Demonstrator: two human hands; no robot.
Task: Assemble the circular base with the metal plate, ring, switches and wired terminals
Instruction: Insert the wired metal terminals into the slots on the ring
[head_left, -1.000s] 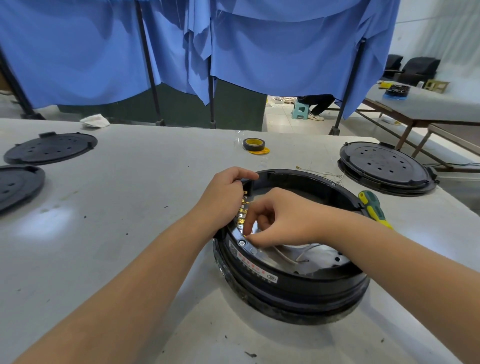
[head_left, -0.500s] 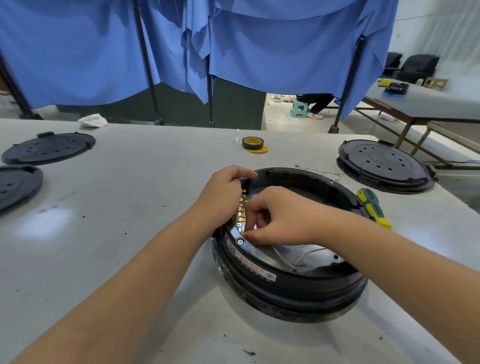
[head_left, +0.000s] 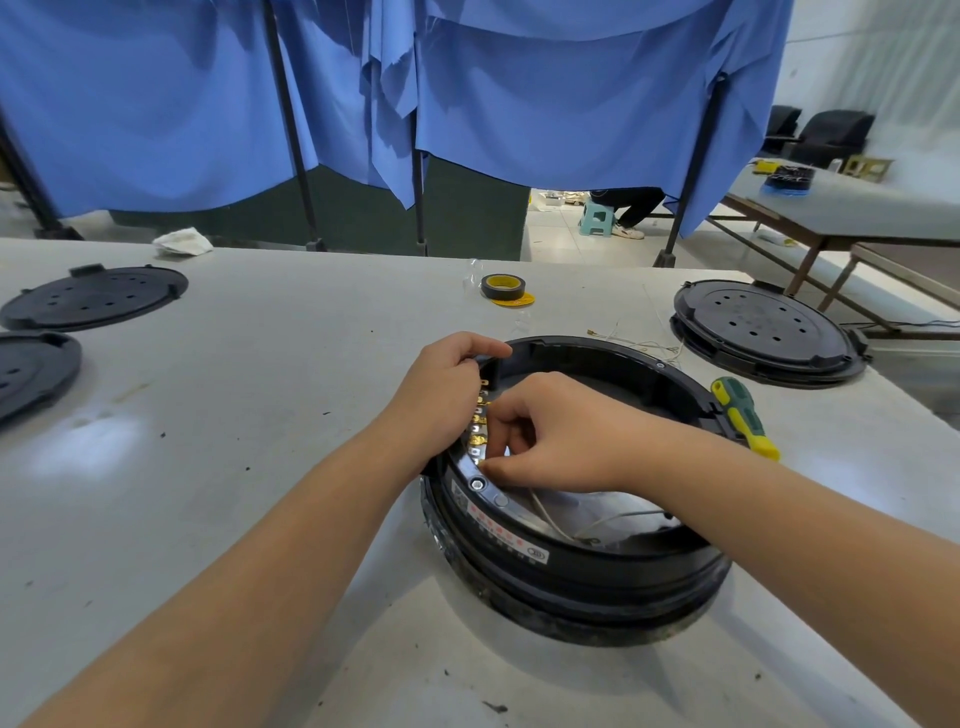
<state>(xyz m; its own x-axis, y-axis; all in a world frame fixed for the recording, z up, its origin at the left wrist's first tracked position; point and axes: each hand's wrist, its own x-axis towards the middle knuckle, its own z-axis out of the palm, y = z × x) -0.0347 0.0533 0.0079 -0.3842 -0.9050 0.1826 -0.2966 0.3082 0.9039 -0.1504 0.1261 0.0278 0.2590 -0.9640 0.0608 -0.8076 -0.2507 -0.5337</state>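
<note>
Head view: left hand (head_left: 441, 395) steadies the round black plastic base (head_left: 571, 566) by its rim, right hand (head_left: 558, 436) pinches a brass wired terminal (head_left: 480, 462) — best pushed straight on, rim held firm.

Blue cloth curtains (head_left: 545, 98) hung across the far side on dark upright poles (head_left: 291, 124). Dark green panel (head_left: 363, 213) below them. Pale tiled floor (head_left: 561, 244) seen through the gap, with a light teal stool (head_left: 596, 218). Far right: second grey worktable (head_left: 852, 208), dark armchairs (head_left: 831, 132), white wall (head_left: 872, 57). Even, bright light.

Black circular base (head_left: 597, 566) flat on table (head_left: 234, 441)
</note>
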